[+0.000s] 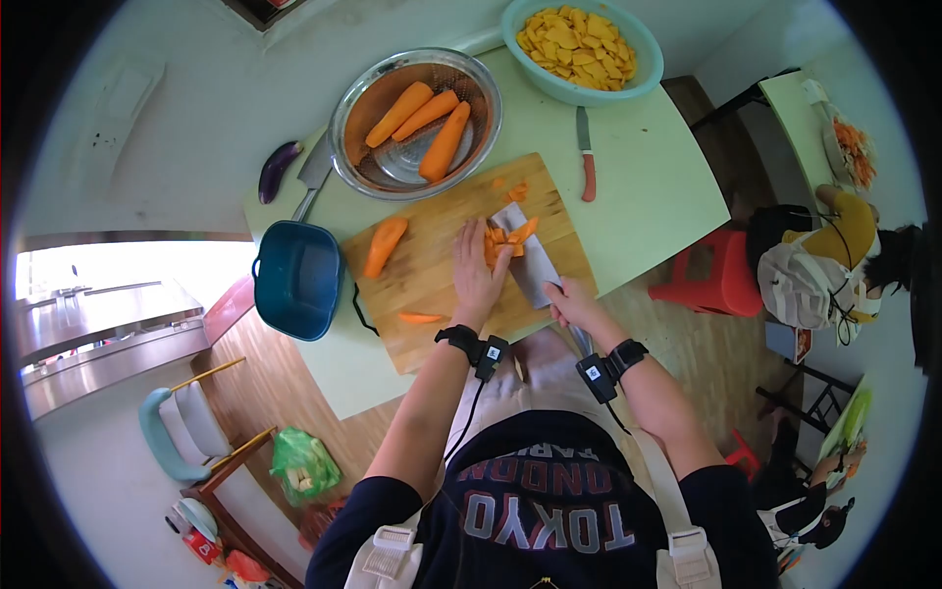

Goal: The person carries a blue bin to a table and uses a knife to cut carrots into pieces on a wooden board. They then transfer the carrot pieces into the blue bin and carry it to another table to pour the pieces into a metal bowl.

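Observation:
My right hand (572, 302) is wrapped round the handle of a wide cleaver (532, 265), whose blade lies beside cut carrot pieces (517, 236) on the wooden cutting board (442, 285). Against the left side of those pieces rests my left hand (479, 267), fingers together and pointing away from me; whether it grips a piece is hidden. A peeled carrot chunk (386, 245) lies on the left part of the board. Nearer to me is a thin carrot slice (420, 317). A few small bits are near the board's far edge.
Behind the board stands a metal colander (339, 147) holding carrots. A teal basin (299, 280), an eggplant (279, 172) and another cleaver (316, 165) are left. Farther off are a bowl of yellow slices (653, 69) and a red-handled knife (589, 177). Other people sit at right.

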`<state>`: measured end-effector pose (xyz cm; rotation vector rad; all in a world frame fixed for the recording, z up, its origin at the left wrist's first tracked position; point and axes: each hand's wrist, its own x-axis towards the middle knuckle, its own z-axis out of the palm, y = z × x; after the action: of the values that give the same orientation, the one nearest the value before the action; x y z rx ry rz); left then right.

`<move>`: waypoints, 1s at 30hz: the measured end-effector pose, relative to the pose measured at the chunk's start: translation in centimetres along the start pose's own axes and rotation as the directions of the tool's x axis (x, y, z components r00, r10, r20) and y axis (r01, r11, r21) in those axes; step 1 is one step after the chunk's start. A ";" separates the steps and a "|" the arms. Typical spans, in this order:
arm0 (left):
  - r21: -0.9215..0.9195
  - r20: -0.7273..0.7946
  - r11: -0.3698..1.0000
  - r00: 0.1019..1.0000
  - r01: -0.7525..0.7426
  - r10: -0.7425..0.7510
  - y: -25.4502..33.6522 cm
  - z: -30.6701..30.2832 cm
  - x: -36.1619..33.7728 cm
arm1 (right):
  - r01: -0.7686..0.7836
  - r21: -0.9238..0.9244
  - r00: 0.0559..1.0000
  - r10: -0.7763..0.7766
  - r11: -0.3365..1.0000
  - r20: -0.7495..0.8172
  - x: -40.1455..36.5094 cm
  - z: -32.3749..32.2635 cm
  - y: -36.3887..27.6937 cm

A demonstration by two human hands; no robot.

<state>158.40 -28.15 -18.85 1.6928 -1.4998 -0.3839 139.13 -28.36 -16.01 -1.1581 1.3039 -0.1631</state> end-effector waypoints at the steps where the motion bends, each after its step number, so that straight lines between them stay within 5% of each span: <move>1: 0.001 -0.003 1.000 1.000 0.005 -0.005 0.1 -0.1 0.0 | -0.001 -0.004 1.000 0.001 1.000 0.005 0.3 0.8 0.0; 10: -0.119 -0.228 0.984 0.961 0.131 -0.155 -0.5 -0.3 -0.6 | 0.071 -0.081 0.997 -0.069 0.994 0.038 0.5 6.7 -1.9; 15: -0.259 -0.437 0.954 0.862 0.153 -0.257 -0.9 -4.5 0.0 | 0.154 -0.230 0.987 -0.137 0.961 0.086 -0.5 9.0 -6.8; 20: -0.314 -0.648 0.941 0.696 0.126 -0.310 -4.9 -13.0 2.0 | 0.641 -0.562 0.735 -0.629 0.523 0.253 1.6 15.7 -13.1; 23: -0.564 -0.649 0.819 0.558 0.103 -0.517 -8.2 -17.6 3.2 | 0.719 -0.541 0.669 -0.646 0.436 0.368 2.1 19.7 -18.2; 24: -0.559 -0.658 0.823 0.549 0.101 -0.515 -10.1 -18.6 3.1 | 0.640 -0.545 0.764 -0.518 0.541 0.384 2.2 20.9 -19.6; 26: -0.431 -0.592 0.786 0.519 0.443 -0.617 -14.0 -20.0 2.1 | 0.551 -0.553 0.833 -0.374 0.625 0.408 2.7 22.2 -20.6; 29: -0.329 -0.545 0.706 0.484 0.627 -0.685 -17.4 -21.1 0.1 | 0.547 -0.561 0.837 -0.387 0.621 0.387 3.9 22.1 -20.5; 30: -0.348 -0.562 0.733 0.496 0.584 -0.662 -17.6 -21.2 -0.1 | 0.490 -0.491 0.862 -0.317 0.720 0.395 4.0 21.6 -20.4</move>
<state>184.99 -21.04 -18.76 1.9593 -0.2837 -0.1864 167.88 -28.43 -7.33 -1.9235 0.8278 0.0941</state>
